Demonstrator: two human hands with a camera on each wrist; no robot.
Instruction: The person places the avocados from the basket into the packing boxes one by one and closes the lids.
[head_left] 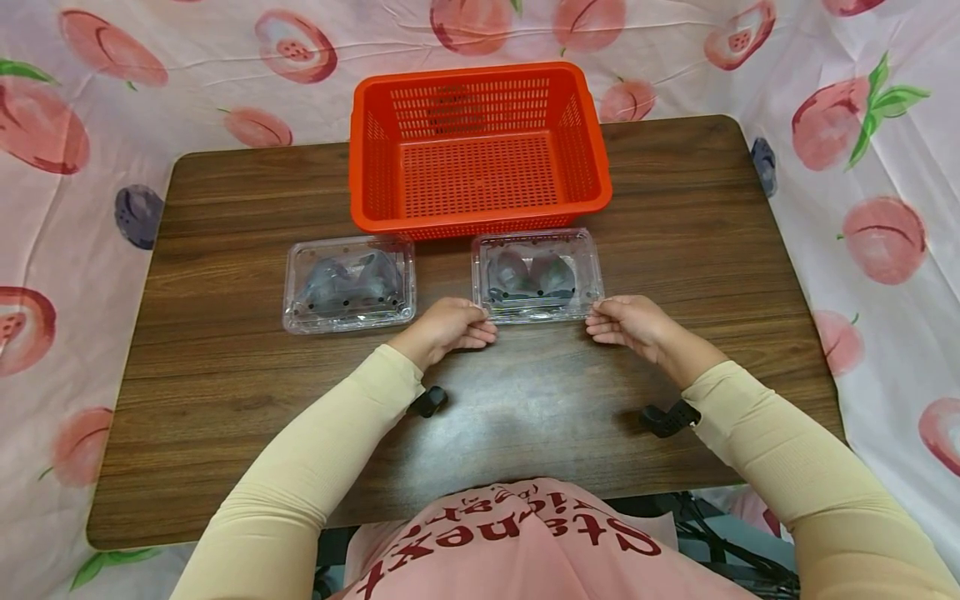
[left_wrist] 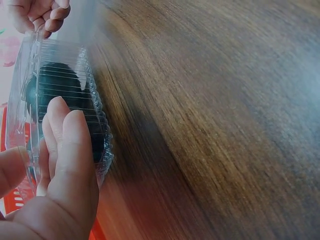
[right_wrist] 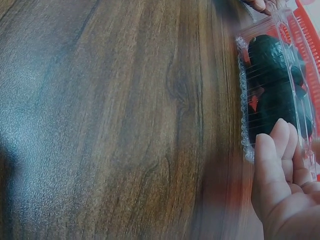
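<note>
A closed clear plastic clamshell box (head_left: 537, 312) holds two dark green fruits (right_wrist: 274, 60) that look like avocados. My left hand (head_left: 452, 327) pinches its front left corner, thumb at the rim and fingers along the side wall. At the front right corner my right hand (head_left: 633, 327) pinches the rim in the same manner. The left wrist view shows the box (left_wrist: 47, 47) side-on, its dark contents (left_wrist: 55, 80) behind the ridged wall. To the left lies a second clear clamshell box (head_left: 300, 321), also with two dark fruits (head_left: 381, 273) in it, touched by neither hand.
Right behind the boxes stands an orange-red plastic basket (head_left: 480, 227) with slotted walls and nothing inside. All of this is on a brown wood-grain table (head_left: 247, 433). Peach-printed cloth (head_left: 202, 50) hangs around the table's back and sides.
</note>
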